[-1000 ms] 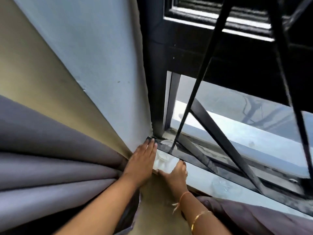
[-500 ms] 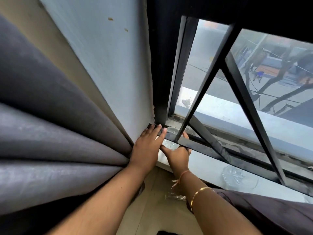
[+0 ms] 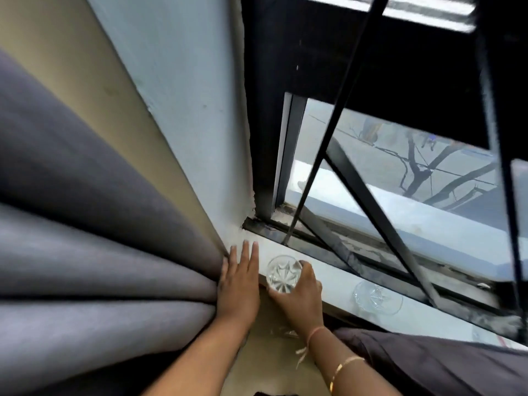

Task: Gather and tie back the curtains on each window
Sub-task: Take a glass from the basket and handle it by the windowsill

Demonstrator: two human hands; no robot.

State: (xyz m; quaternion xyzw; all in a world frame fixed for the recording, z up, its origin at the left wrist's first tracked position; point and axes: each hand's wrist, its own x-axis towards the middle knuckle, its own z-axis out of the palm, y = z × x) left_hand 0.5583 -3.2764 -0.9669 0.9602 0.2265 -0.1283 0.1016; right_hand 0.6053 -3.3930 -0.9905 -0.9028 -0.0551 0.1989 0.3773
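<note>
The grey curtain (image 3: 85, 238) hangs in thick gathered folds from 7 to 10 o'clock, untied, its edge against the pale wall (image 3: 185, 110). The left hand (image 3: 238, 284) lies flat with straight fingers, released, touching the curtain's folds at its 9 o'clock and reaching the windowsill (image 3: 334, 278). At its 3 o'clock the right hand (image 3: 300, 301) grasps a cut glass (image 3: 283, 274) over the sill's near edge. A second glass (image 3: 377, 297) stands on the sill further towards 3 o'clock, below the black window bars (image 3: 368, 195). A dark cloth (image 3: 443, 364) lies at 5 o'clock.
</note>
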